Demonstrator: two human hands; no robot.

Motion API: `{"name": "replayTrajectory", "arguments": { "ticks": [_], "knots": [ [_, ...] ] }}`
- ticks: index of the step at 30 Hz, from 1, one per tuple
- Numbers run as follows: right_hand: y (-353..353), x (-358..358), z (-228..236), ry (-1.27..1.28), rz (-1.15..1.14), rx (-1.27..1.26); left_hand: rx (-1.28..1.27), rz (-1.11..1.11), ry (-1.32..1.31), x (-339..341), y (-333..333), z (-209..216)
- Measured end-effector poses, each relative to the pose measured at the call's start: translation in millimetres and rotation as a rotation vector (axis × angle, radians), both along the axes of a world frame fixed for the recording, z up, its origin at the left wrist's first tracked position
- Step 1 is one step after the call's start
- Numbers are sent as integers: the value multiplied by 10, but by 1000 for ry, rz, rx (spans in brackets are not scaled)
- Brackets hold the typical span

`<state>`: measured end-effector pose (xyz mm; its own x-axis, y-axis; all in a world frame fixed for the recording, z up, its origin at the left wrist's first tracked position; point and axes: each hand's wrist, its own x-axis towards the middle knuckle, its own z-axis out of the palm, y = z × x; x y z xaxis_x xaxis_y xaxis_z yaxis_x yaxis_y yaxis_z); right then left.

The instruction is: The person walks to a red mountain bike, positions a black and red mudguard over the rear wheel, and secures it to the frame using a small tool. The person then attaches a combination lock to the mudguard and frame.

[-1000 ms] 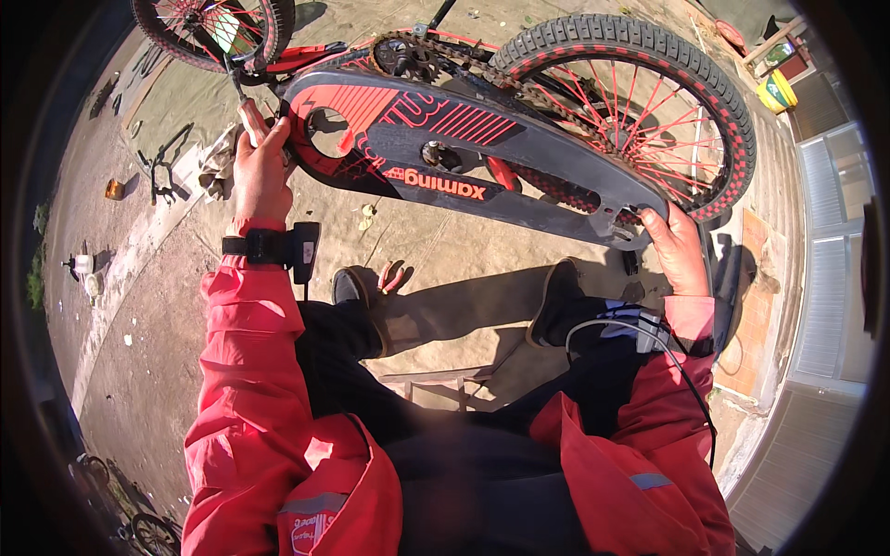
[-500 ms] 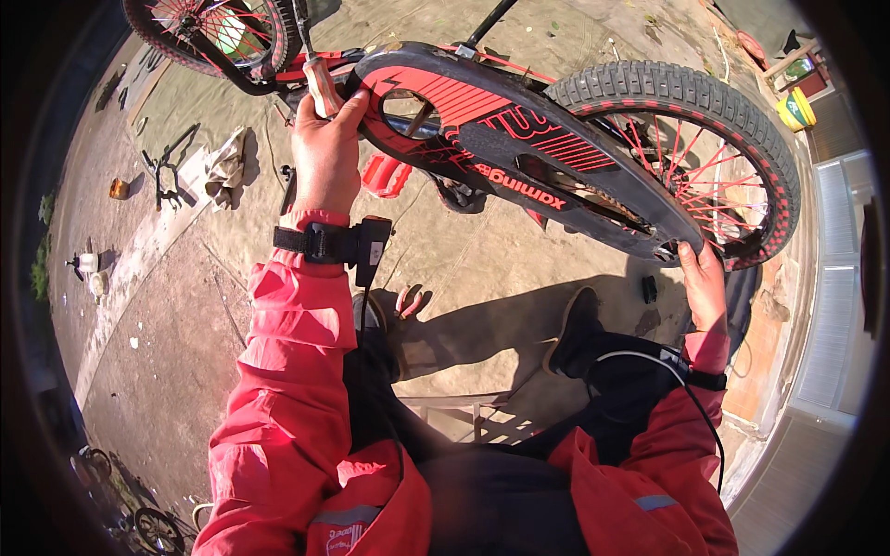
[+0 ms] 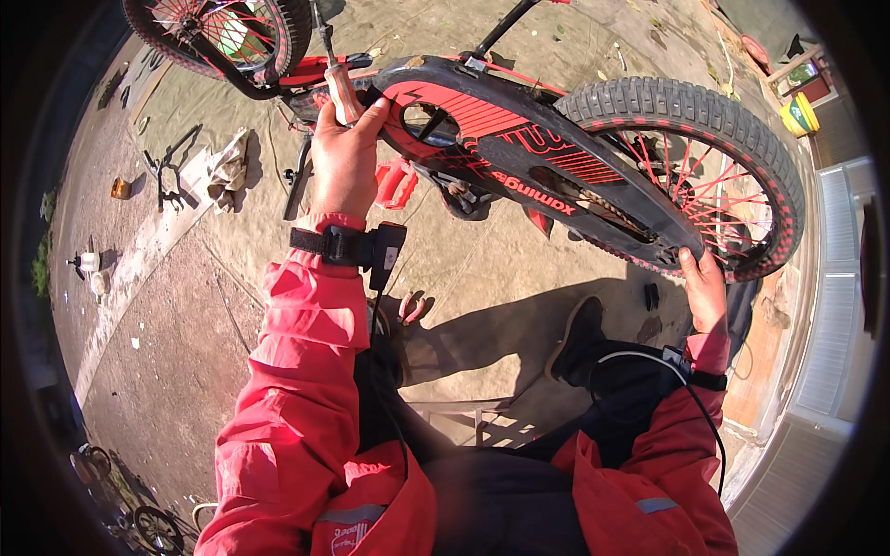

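Note:
A long black and red chain guard (image 3: 505, 111) lies along the side of a bicycle, its rear end reaching the rear wheel (image 3: 677, 97). My left hand (image 3: 348, 167) is closed round the pale handle of a screwdriver (image 3: 341, 95), whose shaft points away from me. The thumb of that hand presses against the guard's front end. At the guard's rear end, my right hand (image 3: 706, 289) pinches its lower edge between thumb and fingers. Below the guard's front part shows a red pedal (image 3: 396, 183). Whether any screws fix the guard cannot be made out.
The front wheel (image 3: 287, 42) is at the upper left. Pliers with red handles (image 3: 413, 308) lie near my feet. A dark metal bike part (image 3: 167, 176) and a crumpled cloth (image 3: 227, 170) rest on the ground at left. A yellow bucket (image 3: 798, 115) stands at the far right.
My left hand, with the screwdriver, has shifted a little to the right. The guard's front end has moved right with it, and the rear wheel appears slightly lower. My right hand keeps its hold.

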<state>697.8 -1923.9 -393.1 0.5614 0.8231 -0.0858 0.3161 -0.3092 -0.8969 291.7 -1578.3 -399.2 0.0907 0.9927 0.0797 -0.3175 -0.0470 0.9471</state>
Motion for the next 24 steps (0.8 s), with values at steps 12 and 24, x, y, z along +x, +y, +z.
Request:
{"name": "replayTrajectory", "arguments": {
  "ticks": [12, 24],
  "knots": [
    [-7, 62, 34, 91, -71, -103, -3, -4, 22, 79, 10, 43],
    [-46, 173, 2, 113, -48, -143, 66, -22, 100, 71, 107, -22]
  ]
}}
